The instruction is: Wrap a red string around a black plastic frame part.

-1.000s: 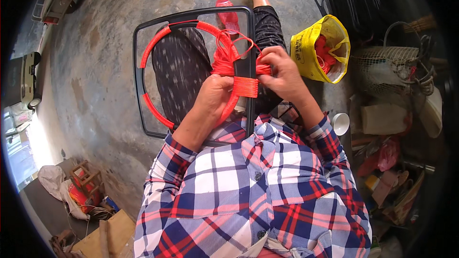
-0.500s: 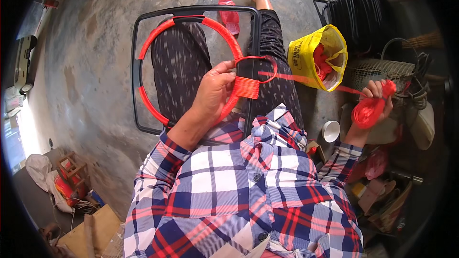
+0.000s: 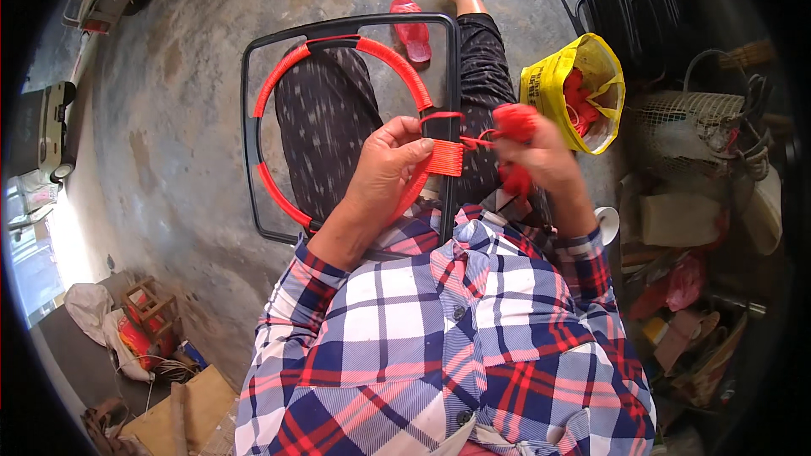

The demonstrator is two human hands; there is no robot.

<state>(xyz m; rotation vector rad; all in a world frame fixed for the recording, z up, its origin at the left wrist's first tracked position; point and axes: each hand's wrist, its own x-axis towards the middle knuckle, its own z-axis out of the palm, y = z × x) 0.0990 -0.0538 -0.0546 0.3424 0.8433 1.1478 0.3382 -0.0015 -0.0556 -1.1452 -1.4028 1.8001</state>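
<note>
A black frame [image 3: 355, 23], rectangular with a round ring inside, lies across my lap. Shiny red cord [image 3: 393, 66] is wound tightly round parts of the ring, with bare black stretches between. At the right side, a flat band of cord wraps [image 3: 445, 159] spans from the ring to the frame's side bar. My left hand [image 3: 372, 177] pinches the ring beside this band, thumb on top. Just right of the frame, my right hand [image 3: 553, 160] grips a bundle of red cord [image 3: 515, 121], partly blurred by motion. A short cord length joins bundle and frame.
A yellow bag [image 3: 545, 93] holding more red cord stands right of my leg. Black folded frames [image 3: 634, 13] lean behind it. A red slipper [image 3: 411, 32] lies on the concrete floor; a white cup [image 3: 606, 224] sits by my right arm. A wire basket [image 3: 684, 122] and clutter fill the right.
My right hand has swung from the far right in to the frame's right side, bringing the cord bundle. The stretched cord has gone short. My left hand keeps its hold on the ring.
</note>
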